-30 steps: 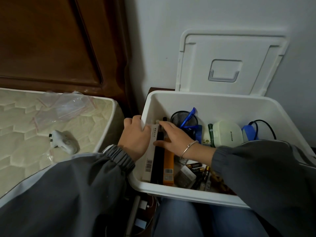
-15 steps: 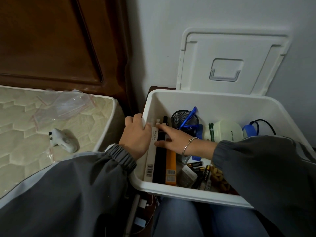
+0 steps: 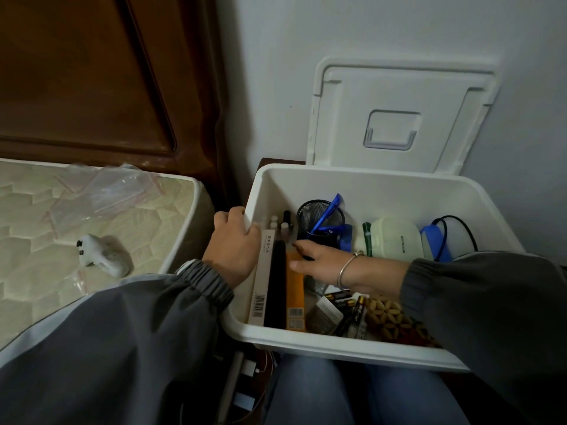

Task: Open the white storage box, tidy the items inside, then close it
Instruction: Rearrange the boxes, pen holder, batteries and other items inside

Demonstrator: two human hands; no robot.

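The left hand [image 3: 234,243] gripped the left rim of the white storage box [image 3: 368,191]. The right hand [image 3: 319,262] rested flat on the orange box [image 3: 295,299] inside.

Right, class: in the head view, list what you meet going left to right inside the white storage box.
Inside the white storage box: beige barcode box → black box → orange box → black mesh pen cup → green pen → white case → blue object.

2 dark grey sleeves [image 3: 129,338] with gathered cuffs [image 3: 206,279], silver bangle [image 3: 345,270] on right wrist, blue jeans [image 3: 306,394]
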